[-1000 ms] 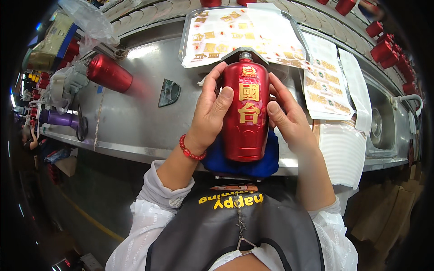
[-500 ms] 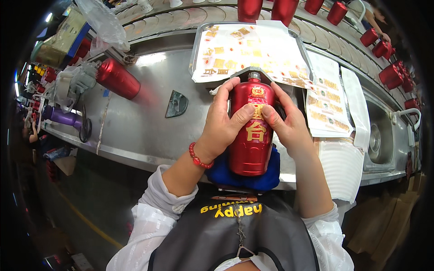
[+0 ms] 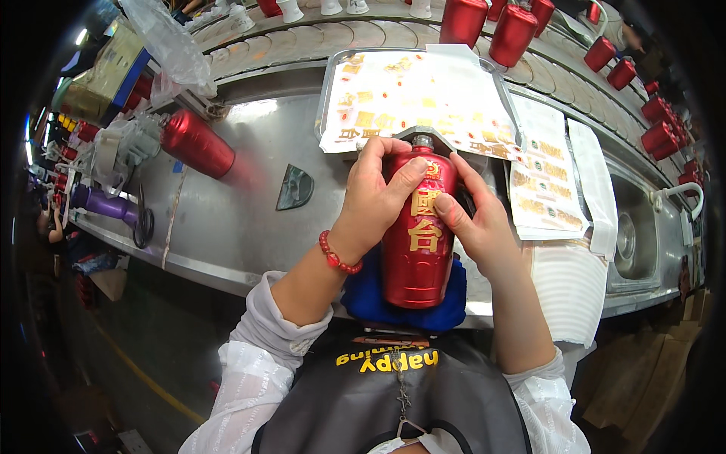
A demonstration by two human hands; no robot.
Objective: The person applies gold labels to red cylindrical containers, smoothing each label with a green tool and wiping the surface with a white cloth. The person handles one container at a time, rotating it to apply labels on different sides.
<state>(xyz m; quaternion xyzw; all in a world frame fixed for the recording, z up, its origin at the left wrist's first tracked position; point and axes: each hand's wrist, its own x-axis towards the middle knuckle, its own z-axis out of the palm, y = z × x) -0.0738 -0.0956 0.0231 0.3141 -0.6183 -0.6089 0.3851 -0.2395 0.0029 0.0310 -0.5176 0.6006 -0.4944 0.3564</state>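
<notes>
A metallic red bottle (image 3: 417, 272) with gold lettering and a small gold emblem lies on a blue cloth (image 3: 364, 293), its neck pointing away from me. My left hand (image 3: 376, 185) is closed round its left side, the thumb pressed on the emblem near the shoulder. From the other side my right hand (image 3: 476, 216) holds it too, with the thumb on the upper gold character. A dark angled rest (image 3: 454, 141) stands behind the neck. Beyond it, a metal tray (image 3: 327, 98) carries white sheets of gold and red decals (image 3: 412, 94).
Left of my hands a dark flat scraper (image 3: 296, 188) lies on the steel bench (image 3: 219, 216). Farther left are another red bottle (image 3: 198, 144) and a purple hair dryer (image 3: 106, 204). More decal sheets (image 3: 546, 178) and a sink (image 3: 631, 227) are right. Red bottles (image 3: 511, 36) stand on a conveyor (image 3: 393, 34).
My left thumb has slid up from the upper character onto the emblem. My right thumb has shifted slightly down the bottle. The bottles on the conveyor have moved to the right.
</notes>
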